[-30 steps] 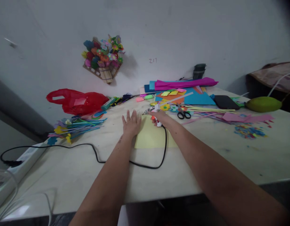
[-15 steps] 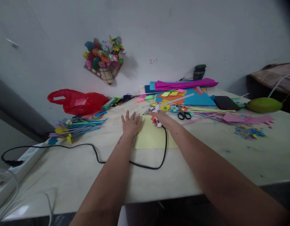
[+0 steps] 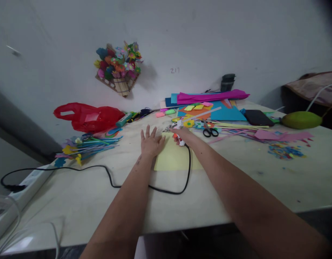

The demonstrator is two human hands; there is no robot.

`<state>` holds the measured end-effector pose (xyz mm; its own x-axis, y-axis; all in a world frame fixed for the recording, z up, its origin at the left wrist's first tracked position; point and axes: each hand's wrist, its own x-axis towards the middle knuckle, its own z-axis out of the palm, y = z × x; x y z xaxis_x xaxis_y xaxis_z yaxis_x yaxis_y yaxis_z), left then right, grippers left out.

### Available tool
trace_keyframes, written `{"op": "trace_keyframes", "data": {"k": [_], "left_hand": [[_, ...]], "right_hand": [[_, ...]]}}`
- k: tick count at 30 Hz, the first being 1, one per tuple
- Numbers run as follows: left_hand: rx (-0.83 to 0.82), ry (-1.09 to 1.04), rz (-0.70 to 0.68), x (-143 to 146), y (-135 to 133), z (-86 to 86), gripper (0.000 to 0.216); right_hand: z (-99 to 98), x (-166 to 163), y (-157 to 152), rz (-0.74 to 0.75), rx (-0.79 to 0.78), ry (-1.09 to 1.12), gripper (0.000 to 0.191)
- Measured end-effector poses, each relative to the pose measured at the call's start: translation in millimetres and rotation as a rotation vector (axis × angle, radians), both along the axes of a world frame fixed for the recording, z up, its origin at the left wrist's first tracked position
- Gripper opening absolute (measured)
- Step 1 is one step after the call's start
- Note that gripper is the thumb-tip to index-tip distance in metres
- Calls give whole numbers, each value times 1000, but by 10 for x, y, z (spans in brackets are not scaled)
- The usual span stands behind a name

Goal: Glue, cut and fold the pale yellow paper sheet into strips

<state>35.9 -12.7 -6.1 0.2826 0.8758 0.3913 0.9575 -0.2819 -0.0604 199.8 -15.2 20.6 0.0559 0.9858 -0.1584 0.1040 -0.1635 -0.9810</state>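
Observation:
My right hand point(image 3: 186, 135) is closed around a white glue gun point(image 3: 178, 124) with an orange-red part showing under the fingers. The gun's tip points left, over the far edge of a yellow sheet point(image 3: 171, 160). A black cord point(image 3: 189, 169) runs down from the handle and loops left across the table. My left hand point(image 3: 150, 143) lies with fingers spread, beside the sheet's left edge, its thumb reaching to the paper. Black-handled scissors point(image 3: 210, 132) lie just right of my right hand. Flower cut-outs point(image 3: 189, 123) sit behind it.
A red plastic bag point(image 3: 92, 118) and paper flowers on stems point(image 3: 94, 145) lie at the left. A white power strip point(image 3: 36, 180) stands at the left edge. Coloured sheets point(image 3: 227, 113), paper strips point(image 3: 241, 126), a dark phone-like slab point(image 3: 259, 118) and a green fruit point(image 3: 301, 120) occupy the back right.
My left hand has shifted slightly, with its thumb spread further toward the yellow sheet. The glue gun and my right hand stay nearly where they were.

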Motion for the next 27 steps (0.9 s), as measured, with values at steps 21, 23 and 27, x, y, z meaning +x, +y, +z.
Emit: {"op": "trace_keyframes", "data": {"k": [21,23,27], "left_hand": [[-70,-102,15,-45,40,-22,53],[-87,-174,33,-68,72,-31,51],[-128,-297,82,-114,129,-43,49]], "right_hand": [[-69,16,58,4,15,6,32],[-73,21,58,8,19,17,32],[-69,29,48,17,38,38,30]]}}
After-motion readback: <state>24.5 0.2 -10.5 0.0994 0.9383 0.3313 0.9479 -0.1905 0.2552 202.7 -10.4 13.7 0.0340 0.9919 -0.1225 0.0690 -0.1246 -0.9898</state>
